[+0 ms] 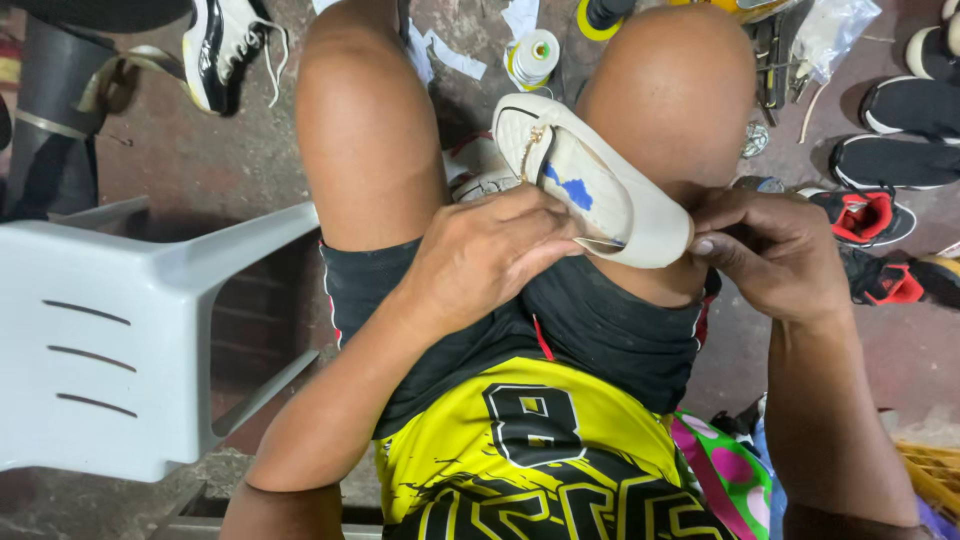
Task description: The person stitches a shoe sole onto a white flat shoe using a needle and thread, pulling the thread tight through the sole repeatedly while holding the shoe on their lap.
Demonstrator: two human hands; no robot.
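The person sits with a white shoe [590,185] lying across the right knee, between the two hands. Its inside faces up, with a blue patch on the lining. The left hand [490,250] is closed over the near side edge of the shoe and presses it down on the leg. The right hand [775,250] pinches the shoe's rounded end with thumb and fingers.

It looks like the shoe is being mended at that end, maybe sewn or glued, but no needle or thread can be seen. The next move would need the left hand to keep the shoe from sliding while the right hand's fingers work along the rim.

The floor [200,150] is rough, dusty concrete with bits of white scrap on it. A spool of thread [532,58] stands on the far side between the knees. A grey plastic chair [110,340] is on the left. Black shoes [900,130] and red and black shoes [865,220] lie on the right. A black and white sneaker [225,45] sits far left.
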